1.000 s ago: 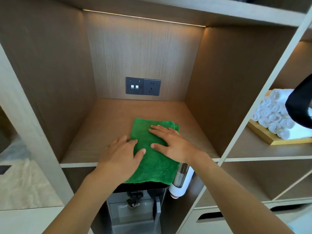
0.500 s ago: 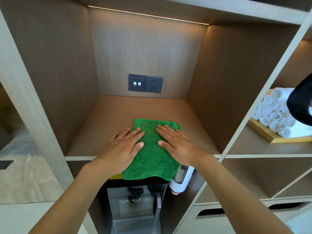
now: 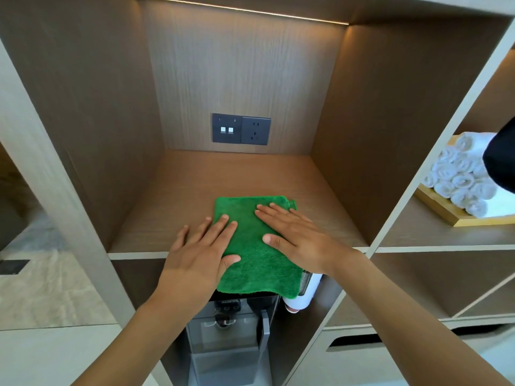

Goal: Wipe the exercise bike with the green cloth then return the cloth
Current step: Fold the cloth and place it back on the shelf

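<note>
A folded green cloth (image 3: 252,246) lies on the wooden shelf (image 3: 237,174) of an open cubby, its near part hanging over the shelf's front edge. My left hand (image 3: 200,252) lies flat with straight fingers, half on the cloth's left edge and half on the bare shelf. My right hand (image 3: 295,235) presses flat on the cloth's right side, fingers spread. The exercise bike is not in view.
A dark switch and socket plate (image 3: 241,129) is on the cubby's back wall. Below the shelf stand a water dispenser (image 3: 231,338) and a cup holder tube (image 3: 302,291). To the right, a wooden tray (image 3: 446,210) holds rolled white towels (image 3: 457,176).
Both hands have slid a little apart and forward on the cloth, flattening it. The cloth has stayed where it was.
</note>
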`<move>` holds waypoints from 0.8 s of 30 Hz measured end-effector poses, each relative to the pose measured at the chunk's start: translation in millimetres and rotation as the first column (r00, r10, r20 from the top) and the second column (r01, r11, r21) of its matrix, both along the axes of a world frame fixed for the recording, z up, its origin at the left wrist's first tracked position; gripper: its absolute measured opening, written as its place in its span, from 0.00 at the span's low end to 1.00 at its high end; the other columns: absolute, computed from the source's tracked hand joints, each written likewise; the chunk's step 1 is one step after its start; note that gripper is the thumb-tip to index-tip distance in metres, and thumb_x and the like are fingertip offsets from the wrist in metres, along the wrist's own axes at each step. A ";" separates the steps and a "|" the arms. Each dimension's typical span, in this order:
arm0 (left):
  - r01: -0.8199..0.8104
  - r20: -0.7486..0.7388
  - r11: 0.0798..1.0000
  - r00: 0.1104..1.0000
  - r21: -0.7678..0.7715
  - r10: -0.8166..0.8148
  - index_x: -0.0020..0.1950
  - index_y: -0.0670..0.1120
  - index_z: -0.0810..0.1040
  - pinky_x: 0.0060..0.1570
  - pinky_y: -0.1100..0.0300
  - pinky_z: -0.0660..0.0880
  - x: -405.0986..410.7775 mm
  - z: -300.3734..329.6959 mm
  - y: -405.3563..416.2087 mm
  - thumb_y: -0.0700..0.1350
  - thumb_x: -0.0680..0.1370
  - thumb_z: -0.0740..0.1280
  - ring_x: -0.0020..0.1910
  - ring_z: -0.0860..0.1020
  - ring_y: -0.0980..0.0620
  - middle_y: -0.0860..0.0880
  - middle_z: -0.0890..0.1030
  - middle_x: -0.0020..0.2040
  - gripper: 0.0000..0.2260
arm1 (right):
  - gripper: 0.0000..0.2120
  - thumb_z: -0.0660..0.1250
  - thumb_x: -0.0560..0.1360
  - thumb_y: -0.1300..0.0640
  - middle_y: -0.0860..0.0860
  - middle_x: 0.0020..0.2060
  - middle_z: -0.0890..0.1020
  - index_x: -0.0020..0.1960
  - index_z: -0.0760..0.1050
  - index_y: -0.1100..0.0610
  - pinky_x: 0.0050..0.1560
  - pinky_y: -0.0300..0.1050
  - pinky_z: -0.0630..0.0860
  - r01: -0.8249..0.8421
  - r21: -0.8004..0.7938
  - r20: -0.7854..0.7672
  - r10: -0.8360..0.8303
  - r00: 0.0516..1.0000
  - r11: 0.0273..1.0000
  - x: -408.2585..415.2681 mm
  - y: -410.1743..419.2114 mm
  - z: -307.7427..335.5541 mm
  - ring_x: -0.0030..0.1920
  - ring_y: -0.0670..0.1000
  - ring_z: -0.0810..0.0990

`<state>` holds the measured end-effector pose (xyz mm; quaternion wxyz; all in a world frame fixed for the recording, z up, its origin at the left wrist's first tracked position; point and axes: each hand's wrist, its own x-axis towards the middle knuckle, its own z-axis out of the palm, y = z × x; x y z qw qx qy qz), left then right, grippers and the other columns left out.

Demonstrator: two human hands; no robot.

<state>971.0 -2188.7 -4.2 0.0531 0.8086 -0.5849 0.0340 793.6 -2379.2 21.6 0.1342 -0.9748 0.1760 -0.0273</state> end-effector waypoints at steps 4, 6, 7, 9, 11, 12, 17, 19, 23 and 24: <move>0.006 0.017 1.000 1.000 -0.012 -0.006 0.87 0.57 0.46 0.82 0.45 0.51 0.0 -0.3 0.6 0.69 0.75 0.28 0.86 0.50 0.50 0.57 0.47 0.86 0.41 | 0.41 0.49 0.81 0.25 0.39 0.85 0.50 0.86 0.51 0.46 0.82 0.43 0.39 0.000 -0.145 0.082 0.012 0.997 0.989 -17.6 6.2 -10.3 0.84 0.39 0.42; 0.012 0.023 1.000 1.000 -0.006 -0.012 0.87 0.56 0.45 0.82 0.45 0.50 1.3 -0.9 0.6 0.70 0.78 0.32 0.86 0.50 0.50 0.56 0.47 0.86 0.38 | 0.40 0.50 0.81 0.27 0.40 0.85 0.52 0.86 0.53 0.47 0.82 0.42 0.41 0.008 -0.230 0.106 0.017 0.994 0.973 -26.1 9.9 -18.2 0.84 0.40 0.44; 0.013 0.028 1.000 1.000 0.005 -0.013 0.87 0.56 0.44 0.82 0.45 0.49 2.4 -1.7 0.4 0.70 0.80 0.36 0.86 0.49 0.50 0.56 0.46 0.86 0.37 | 0.38 0.52 0.82 0.29 0.41 0.85 0.53 0.86 0.53 0.48 0.83 0.43 0.43 0.006 -0.246 0.107 0.021 0.994 0.969 -27.8 11.5 -21.6 0.84 0.41 0.46; 0.009 0.036 1.000 0.999 0.015 -0.009 0.86 0.56 0.43 0.82 0.45 0.49 3.2 -4.0 -0.4 0.68 0.81 0.43 0.86 0.48 0.51 0.56 0.45 0.87 0.35 | 0.36 0.57 0.84 0.35 0.43 0.84 0.54 0.86 0.54 0.50 0.84 0.45 0.46 0.006 -0.271 0.124 0.029 0.992 0.963 -27.6 14.1 -27.0 0.85 0.44 0.49; -0.003 0.044 1.000 0.999 0.016 0.002 0.86 0.57 0.43 0.82 0.45 0.49 2.9 -3.6 -1.3 0.67 0.82 0.46 0.86 0.48 0.51 0.57 0.45 0.86 0.34 | 0.34 0.62 0.84 0.40 0.46 0.84 0.58 0.85 0.58 0.52 0.84 0.47 0.50 0.021 -0.285 0.179 0.032 0.983 0.958 -26.1 16.3 -29.1 0.84 0.47 0.53; -0.004 0.036 1.000 0.999 0.011 0.004 0.86 0.57 0.44 0.82 0.45 0.49 2.4 -3.0 -0.7 0.66 0.83 0.47 0.86 0.48 0.51 0.57 0.46 0.86 0.33 | 0.33 0.64 0.84 0.42 0.47 0.83 0.61 0.84 0.61 0.53 0.84 0.49 0.54 0.027 -0.288 0.213 0.037 0.976 0.957 -26.3 18.1 -29.1 0.84 0.49 0.57; 0.107 -0.024 0.976 0.993 -0.191 -0.114 0.80 0.55 0.71 0.81 0.46 0.57 0.1 9.6 12.6 0.65 0.81 0.45 0.84 0.60 0.51 0.56 0.67 0.81 0.33 | 0.21 0.74 0.80 0.56 0.53 0.70 0.81 0.71 0.80 0.60 0.71 0.59 0.76 0.027 -0.341 0.409 0.123 0.904 0.940 -35.1 29.8 -23.9 0.72 0.56 0.79; 0.133 -0.095 0.894 0.977 -0.427 -0.190 0.67 0.52 0.83 0.75 0.51 0.68 0.0 12.3 21.5 0.64 0.82 0.55 0.76 0.72 0.52 0.57 0.81 0.69 0.26 | 0.14 0.74 0.80 0.55 0.50 0.59 0.87 0.63 0.85 0.59 0.63 0.50 0.81 0.061 -0.279 0.531 0.101 0.842 0.958 -38.0 34.2 -10.6 0.61 0.52 0.86; -0.178 -0.567 0.770 0.778 -0.612 -0.271 0.59 0.59 0.81 0.38 0.56 0.84 6.8 48.5 21.0 0.72 0.77 0.65 0.38 0.85 0.55 0.55 0.86 0.42 0.21 | 0.14 0.72 0.78 0.39 0.40 0.42 0.85 0.53 0.84 0.48 0.42 0.35 0.77 0.093 0.103 0.700 -0.138 0.701 0.990 -31.8 34.4 39.7 0.42 0.43 0.84; -0.200 -0.591 0.750 0.750 -0.631 -0.297 0.57 0.59 0.81 0.40 0.51 0.85 12.0 58.3 13.4 0.69 0.76 0.68 0.40 0.86 0.54 0.54 0.86 0.43 0.18 | 0.12 0.72 0.77 0.39 0.40 0.45 0.85 0.53 0.83 0.46 0.43 0.35 0.78 0.080 0.160 0.707 -0.171 0.686 0.984 -26.0 29.6 49.7 0.45 0.43 0.84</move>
